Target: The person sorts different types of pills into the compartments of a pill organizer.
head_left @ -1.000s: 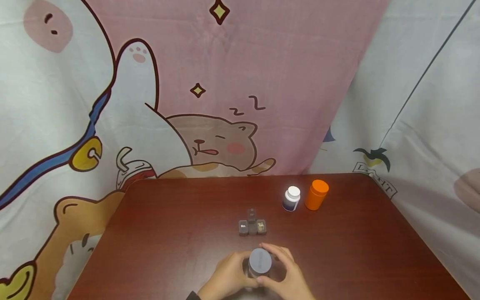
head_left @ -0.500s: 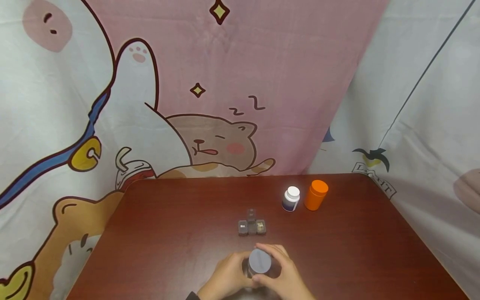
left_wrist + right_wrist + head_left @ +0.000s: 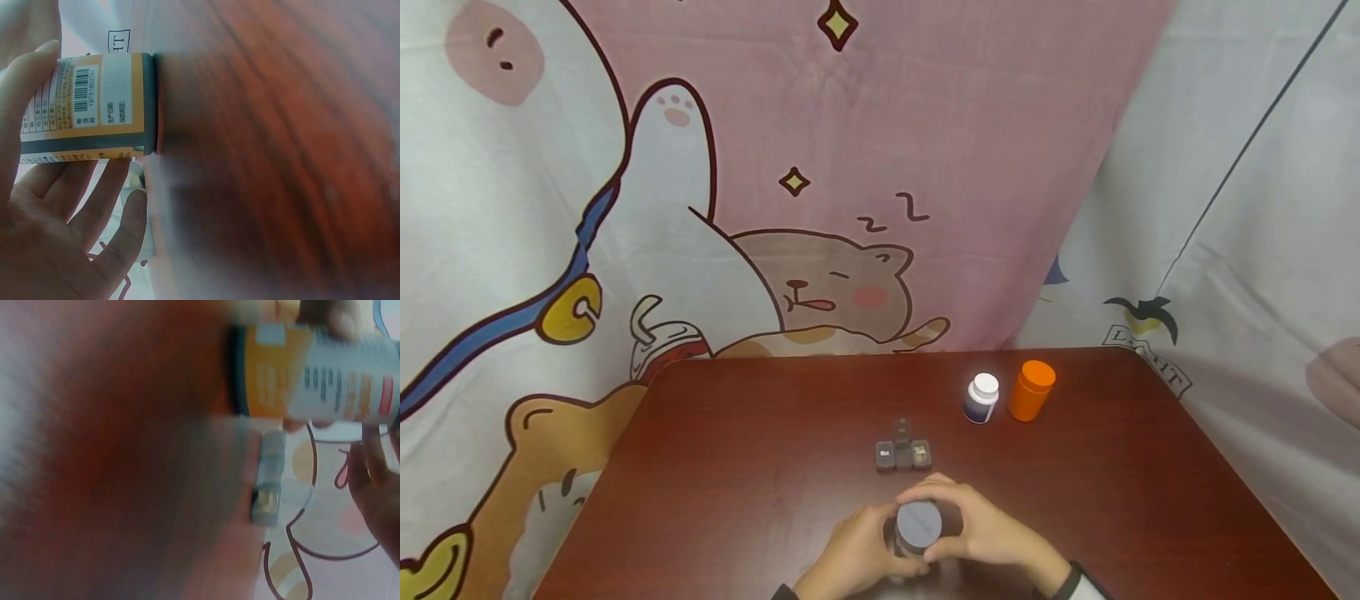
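Note:
In the head view, a bottle with a grey lid (image 3: 919, 524) stands upright at the front of the table, between both hands. Its orange and white label with a barcode faces the left wrist camera on the bottle (image 3: 94, 103). My left hand (image 3: 857, 546) grips the bottle's side, thumb across the label. Fingers and thumb of my right hand (image 3: 988, 529) curve around the lid from the right. Just beyond the hands lies a small clear grey pill organizer (image 3: 903, 454); its middle lid is raised, and yellowish contents show in the right compartment.
Toward the back right of the brown table (image 3: 760, 417) stand a white bottle (image 3: 982, 398) with a dark label and an orange bottle (image 3: 1032, 390). A cloth with cartoon cats (image 3: 842, 283) hangs behind the table.
My right hand has turned around the lid: its fingertips shift leftward over the far side, its wrist swings out to the right, and the sleeve cuff now shows. The left hand and bottle hold still.

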`<move>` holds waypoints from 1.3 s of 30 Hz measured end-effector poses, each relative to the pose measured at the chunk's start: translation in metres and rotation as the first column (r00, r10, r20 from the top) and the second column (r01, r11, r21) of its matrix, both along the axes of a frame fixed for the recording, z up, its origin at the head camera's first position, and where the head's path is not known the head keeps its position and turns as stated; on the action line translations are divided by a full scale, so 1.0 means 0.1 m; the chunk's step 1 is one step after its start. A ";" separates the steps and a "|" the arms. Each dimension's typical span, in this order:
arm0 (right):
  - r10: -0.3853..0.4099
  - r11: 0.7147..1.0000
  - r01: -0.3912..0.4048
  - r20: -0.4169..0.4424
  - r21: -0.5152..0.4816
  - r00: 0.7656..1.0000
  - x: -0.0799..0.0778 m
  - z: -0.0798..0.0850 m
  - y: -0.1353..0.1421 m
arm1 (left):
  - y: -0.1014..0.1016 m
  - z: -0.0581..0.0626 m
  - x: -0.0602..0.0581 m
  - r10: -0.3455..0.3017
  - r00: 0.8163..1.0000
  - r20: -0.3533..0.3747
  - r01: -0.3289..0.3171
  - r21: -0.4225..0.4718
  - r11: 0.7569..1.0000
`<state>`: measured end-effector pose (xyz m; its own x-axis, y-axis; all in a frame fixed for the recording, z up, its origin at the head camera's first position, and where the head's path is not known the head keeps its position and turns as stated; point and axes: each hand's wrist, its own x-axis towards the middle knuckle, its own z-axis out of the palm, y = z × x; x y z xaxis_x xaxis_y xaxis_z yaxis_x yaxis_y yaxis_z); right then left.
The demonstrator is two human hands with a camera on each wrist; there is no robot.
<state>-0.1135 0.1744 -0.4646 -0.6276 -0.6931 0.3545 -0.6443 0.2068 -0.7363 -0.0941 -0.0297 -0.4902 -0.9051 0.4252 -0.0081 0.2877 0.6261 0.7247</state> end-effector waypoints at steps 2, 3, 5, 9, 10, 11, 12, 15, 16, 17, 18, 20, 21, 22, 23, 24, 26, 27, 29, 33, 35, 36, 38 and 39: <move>0.056 0.998 -0.056 0.027 0.008 0.998 -0.05 0.03 0.01 | 0.00 0.00 0.00 0.000 1.000 -0.003 0.000 -0.001 1.000; 0.080 0.997 -0.081 0.038 0.010 0.996 -0.08 0.04 0.01 | 0.01 0.00 0.00 -0.001 1.000 -0.003 0.001 0.000 1.000; 0.112 0.994 -0.113 0.065 0.008 0.992 -0.10 0.05 0.01 | 0.01 0.00 0.00 -0.005 1.000 -0.001 0.005 0.004 1.000; 0.130 0.991 -0.131 0.079 0.003 0.988 -0.10 0.04 0.02 | 0.00 0.00 0.00 -0.002 1.000 -0.004 0.002 0.005 1.000; 0.122 0.992 -0.123 0.076 0.003 0.990 -0.09 0.03 0.02 | 0.00 -0.01 0.00 0.001 1.000 -0.010 -0.001 0.001 1.000; 0.110 0.994 -0.111 0.074 0.003 0.991 -0.08 0.02 0.02 | 0.00 -0.01 0.00 0.002 1.000 -0.019 -0.002 -0.003 1.000; 0.097 0.995 -0.098 0.069 0.001 0.993 -0.07 0.01 0.02 | 0.00 -0.01 0.00 0.002 1.000 -0.026 -0.002 -0.006 1.000; 0.029 1.000 -0.028 0.070 -0.015 0.997 -0.03 -0.04 0.05 | 0.00 -0.02 -0.01 0.001 1.000 -0.026 -0.001 -0.002 1.000; -0.001 1.000 0.003 0.068 -0.026 0.998 -0.01 -0.06 0.06 | 0.01 -0.02 -0.01 -0.003 1.000 -0.021 0.003 0.002 1.000; -0.034 0.999 0.037 0.070 -0.039 0.997 0.02 -0.08 0.06 | 0.01 -0.02 -0.01 -0.003 1.000 -0.014 0.004 0.009 1.000; -0.076 0.996 0.079 0.068 -0.050 0.995 0.05 -0.09 0.07 | 0.01 -0.02 -0.01 -0.007 1.000 -0.004 0.007 0.016 1.000; -0.164 0.983 0.169 0.063 -0.073 0.984 0.13 -0.12 0.06 | 0.02 -0.01 0.00 -0.013 1.000 0.005 0.013 0.026 1.000; -0.212 0.973 0.217 0.060 -0.080 0.975 0.17 -0.12 0.05 | 0.02 -0.01 0.01 -0.013 1.000 0.007 0.013 0.029 1.000; -0.264 0.960 0.268 0.064 -0.083 0.963 0.23 -0.13 0.03 | 0.01 0.00 0.01 -0.011 1.000 0.013 0.010 0.032 0.999; -0.312 0.944 0.318 0.066 -0.094 0.948 0.28 -0.13 0.02 | 0.01 0.00 0.02 -0.007 1.000 0.018 0.007 0.035 0.999; -0.370 0.921 0.376 0.068 -0.104 0.926 0.33 -0.14 -0.01 | 0.01 0.00 0.02 -0.007 1.000 0.022 0.006 0.037 0.999; -0.469 0.872 0.475 0.074 -0.118 0.880 0.44 -0.15 -0.06 | 0.01 0.00 0.02 -0.001 0.999 0.036 0.000 0.042 0.999; -0.509 0.848 0.513 0.065 -0.131 0.858 0.48 -0.16 -0.08 | 0.01 0.00 0.02 -0.002 0.999 0.043 0.000 0.045 0.999; -0.571 0.807 0.569 0.039 -0.161 0.820 0.56 -0.17 -0.14 | 0.01 -0.01 0.02 -0.005 0.999 0.051 0.002 0.053 0.999; -0.618 0.769 0.608 0.014 -0.197 0.786 0.62 -0.18 -0.24 | 0.00 -0.01 0.01 -0.011 0.998 0.056 0.008 0.064 0.998; -0.628 0.759 0.620 0.028 -0.201 0.778 0.63 -0.17 -0.28 | -0.01 -0.01 0.01 -0.009 0.999 0.053 0.006 0.061 0.998; -0.629 0.756 0.622 0.036 -0.203 0.777 0.63 -0.16 -0.30 | -0.01 -0.02 0.01 -0.008 0.999 0.052 0.005 0.058 0.998; -0.631 0.754 0.629 0.059 -0.188 0.774 0.64 -0.15 -0.34 | -0.01 -0.02 0.01 -0.003 0.999 0.049 0.000 0.051 0.999; -0.632 0.753 0.633 0.073 -0.177 0.772 0.64 -0.15 -0.35 | -0.01 -0.02 0.01 -0.003 0.999 0.049 0.000 0.048 0.999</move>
